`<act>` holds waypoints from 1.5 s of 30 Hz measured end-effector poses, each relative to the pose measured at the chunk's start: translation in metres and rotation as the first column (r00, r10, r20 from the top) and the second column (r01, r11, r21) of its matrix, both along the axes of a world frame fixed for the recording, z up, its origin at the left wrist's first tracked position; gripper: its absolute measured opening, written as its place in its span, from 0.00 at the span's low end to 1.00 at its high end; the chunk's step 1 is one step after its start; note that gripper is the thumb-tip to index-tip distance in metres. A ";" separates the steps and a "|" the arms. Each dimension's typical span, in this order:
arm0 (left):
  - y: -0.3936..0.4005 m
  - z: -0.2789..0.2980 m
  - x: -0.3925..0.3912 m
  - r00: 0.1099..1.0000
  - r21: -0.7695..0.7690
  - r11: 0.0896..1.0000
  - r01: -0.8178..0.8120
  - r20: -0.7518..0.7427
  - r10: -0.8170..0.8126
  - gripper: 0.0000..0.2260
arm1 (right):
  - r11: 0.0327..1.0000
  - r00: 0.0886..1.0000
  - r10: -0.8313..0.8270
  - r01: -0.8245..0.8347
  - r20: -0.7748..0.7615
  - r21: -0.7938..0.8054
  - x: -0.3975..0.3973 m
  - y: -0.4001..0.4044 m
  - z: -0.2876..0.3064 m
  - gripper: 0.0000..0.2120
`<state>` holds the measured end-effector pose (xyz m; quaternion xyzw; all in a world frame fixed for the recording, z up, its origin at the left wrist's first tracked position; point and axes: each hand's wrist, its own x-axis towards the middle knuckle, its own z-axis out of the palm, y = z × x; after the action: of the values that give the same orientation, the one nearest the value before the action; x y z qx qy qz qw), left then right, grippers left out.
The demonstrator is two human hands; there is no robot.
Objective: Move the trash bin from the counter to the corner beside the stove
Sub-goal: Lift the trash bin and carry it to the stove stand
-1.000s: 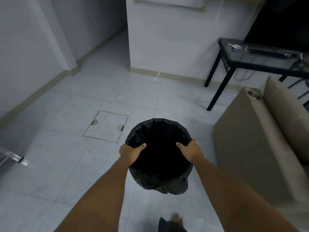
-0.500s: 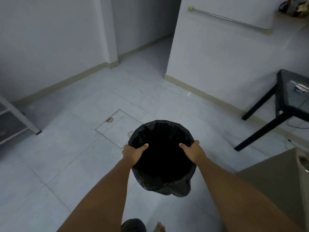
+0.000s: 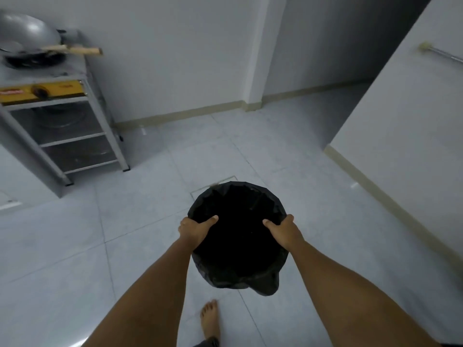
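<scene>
The trash bin (image 3: 238,211), round and lined with a black bag, hangs above the tiled floor in front of me. My left hand (image 3: 195,230) grips its left rim, thumb inside. My right hand (image 3: 284,231) grips the right rim the same way. The stove (image 3: 42,90), with a yellow front panel, sits on a metal rack at the far left and carries a wok (image 3: 27,37). The floor corner (image 3: 130,132) between the rack and the back wall lies well ahead of the bin, to the left.
A white pillar (image 3: 258,71) juts from the back wall, with a passage to its right. A white wall with a rail (image 3: 441,53) runs along the right. A floor hatch (image 3: 210,189) shows just beyond the bin. My bare foot (image 3: 210,319) is below the bin.
The view has swung left: the black table and sofa have left the frame, and the stove rack with the wok has come fully into view. Both hands keep their hold on the bin.
</scene>
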<state>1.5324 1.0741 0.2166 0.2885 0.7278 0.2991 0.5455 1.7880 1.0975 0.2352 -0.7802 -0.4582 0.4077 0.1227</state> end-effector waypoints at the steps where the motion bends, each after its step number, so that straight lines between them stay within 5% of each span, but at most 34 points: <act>1: 0.012 0.000 -0.005 1.000 -0.002 1.000 -0.016 -0.001 0.016 0.45 | 1.000 1.000 0.026 -0.026 0.004 -0.004 -0.006 0.018 -0.001 0.38; 22: 0.202 0.000 -0.074 0.906 -0.008 0.907 -0.422 -0.039 0.422 0.45 | 0.906 0.906 0.421 -0.422 -0.030 -0.029 -0.104 0.313 -0.004 0.39; 45: 0.419 -0.019 -0.230 0.861 -0.033 0.861 -0.508 0.021 0.509 0.44 | 0.834 0.836 0.549 -0.548 0.006 -0.058 -0.282 0.564 -0.028 0.37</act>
<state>1.3022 1.4931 0.1981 0.0749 0.7739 0.4270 0.4616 1.5061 1.6616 0.2076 -0.6238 -0.6528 0.4291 -0.0253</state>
